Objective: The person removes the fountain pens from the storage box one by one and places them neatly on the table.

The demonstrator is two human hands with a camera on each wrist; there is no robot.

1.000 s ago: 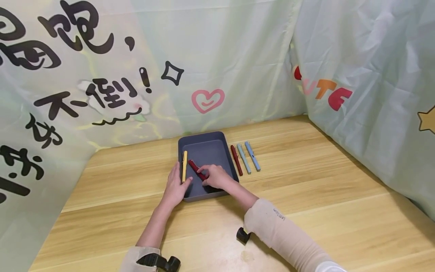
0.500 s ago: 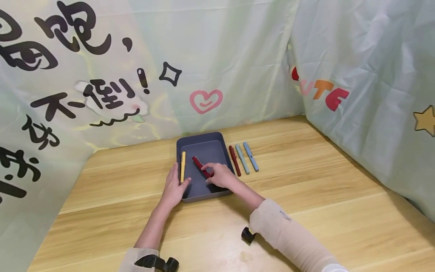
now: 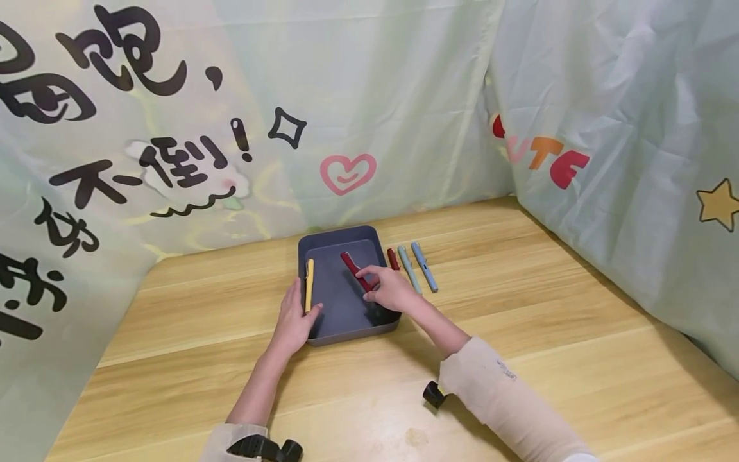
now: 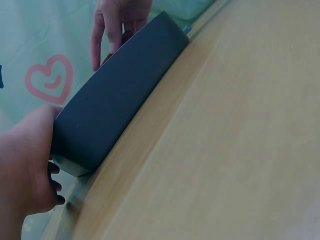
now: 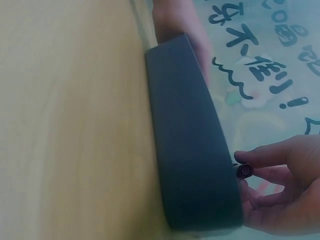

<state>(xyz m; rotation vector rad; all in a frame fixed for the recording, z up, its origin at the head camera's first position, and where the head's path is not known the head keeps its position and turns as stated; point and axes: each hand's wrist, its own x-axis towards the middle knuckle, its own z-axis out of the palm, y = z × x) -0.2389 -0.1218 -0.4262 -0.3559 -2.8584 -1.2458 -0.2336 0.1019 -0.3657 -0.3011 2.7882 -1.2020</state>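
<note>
My right hand [image 3: 391,290] pinches a dark red pen [image 3: 349,263] at its lower part, over the right half of a dark grey-blue tray [image 3: 340,324]. In the right wrist view the round end of this pen [image 5: 245,171] shows between thumb and fingers, at the tray's rim. My left hand [image 3: 290,324] grips the tray's left wall near the front, thumb at the inner side and fingers along the outside. Beside that wall, inside the tray, lies a yellow pen [image 3: 309,285]. The tray wall [image 4: 110,95] hides the tray's inside in the left wrist view.
Right of the tray, a second dark red pen [image 3: 393,258], partly hidden by my right hand, lies beside a pale green-blue pen [image 3: 408,269] and a light blue pen [image 3: 424,266]. All rest on the wooden table [image 3: 548,308]. Printed cloth [image 3: 416,96] hangs behind and at the sides.
My right hand has moved right and slightly back with the dark red pen, from the tray's middle to near its right wall. My left hand keeps its grip on the tray.
</note>
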